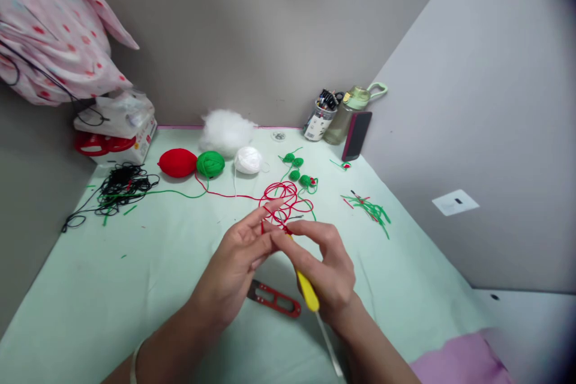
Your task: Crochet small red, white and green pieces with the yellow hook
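Observation:
My left hand [240,246] pinches a small piece of red yarn work, with red yarn [288,195] running over its fingers from a loose tangle just beyond. In my right hand [326,261] is a crochet hook [308,289] with a yellow handle, its tip close to the red stitches. Both hands' fingertips meet over the middle of the table, so the work itself is mostly hidden. Below them lie red-framed thread snips [276,300]. A red yarn ball [178,163], a green yarn ball [210,164] and a white yarn ball [248,160] sit farther back.
Several small green crocheted pieces [294,175] lie beyond the hands. Green yarn scraps [371,209] are at right, a black cord tangle [123,186] at left. White stuffing [227,131], a pen cup [320,121], a bottle [344,120] and a phone [357,136] stand along the back.

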`<action>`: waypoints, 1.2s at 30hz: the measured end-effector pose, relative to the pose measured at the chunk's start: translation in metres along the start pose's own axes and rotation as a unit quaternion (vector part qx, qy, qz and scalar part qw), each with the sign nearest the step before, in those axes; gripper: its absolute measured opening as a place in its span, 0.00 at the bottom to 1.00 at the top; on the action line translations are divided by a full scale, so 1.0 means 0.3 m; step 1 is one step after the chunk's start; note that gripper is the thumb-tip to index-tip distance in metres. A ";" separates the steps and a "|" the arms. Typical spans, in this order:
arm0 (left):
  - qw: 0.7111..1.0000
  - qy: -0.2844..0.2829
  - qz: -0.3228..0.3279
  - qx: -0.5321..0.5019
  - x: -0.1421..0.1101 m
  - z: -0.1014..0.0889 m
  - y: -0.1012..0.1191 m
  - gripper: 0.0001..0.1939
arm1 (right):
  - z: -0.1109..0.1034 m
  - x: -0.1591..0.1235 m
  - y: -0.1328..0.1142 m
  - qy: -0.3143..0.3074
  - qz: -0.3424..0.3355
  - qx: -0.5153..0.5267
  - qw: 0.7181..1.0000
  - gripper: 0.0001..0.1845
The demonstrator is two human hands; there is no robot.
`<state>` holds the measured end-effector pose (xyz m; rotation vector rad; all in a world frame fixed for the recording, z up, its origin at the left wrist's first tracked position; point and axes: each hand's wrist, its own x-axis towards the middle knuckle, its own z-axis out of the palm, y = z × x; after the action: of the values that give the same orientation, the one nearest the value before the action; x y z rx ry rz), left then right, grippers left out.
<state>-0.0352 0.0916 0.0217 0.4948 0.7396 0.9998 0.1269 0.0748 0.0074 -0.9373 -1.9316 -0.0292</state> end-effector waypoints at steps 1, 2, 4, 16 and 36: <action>0.999 -0.012 -0.030 -0.027 0.001 0.001 0.005 0.25 | -0.001 0.003 0.003 0.017 0.040 0.043 0.998 0.17; 0.998 -0.018 -0.050 -0.045 0.001 0.001 0.010 0.22 | -0.003 0.008 0.006 0.039 0.091 0.102 0.990 0.16; 0.997 -0.018 -0.054 -0.051 0.001 0.001 0.016 0.19 | -0.007 0.021 0.011 0.077 0.186 0.236 0.951 0.14; 1.000 0.016 0.012 0.010 0.005 0.011 -0.016 0.20 | 0.000 0.020 -0.019 0.013 0.104 0.107 0.989 0.18; 0.997 0.009 -0.049 -0.065 0.005 0.011 -0.015 0.15 | -0.013 0.030 0.020 0.123 0.186 0.216 0.951 0.13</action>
<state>-0.0297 0.0907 0.0204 0.3337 0.7042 0.9549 0.1313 0.0828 0.0144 -0.9306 -1.4270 0.4589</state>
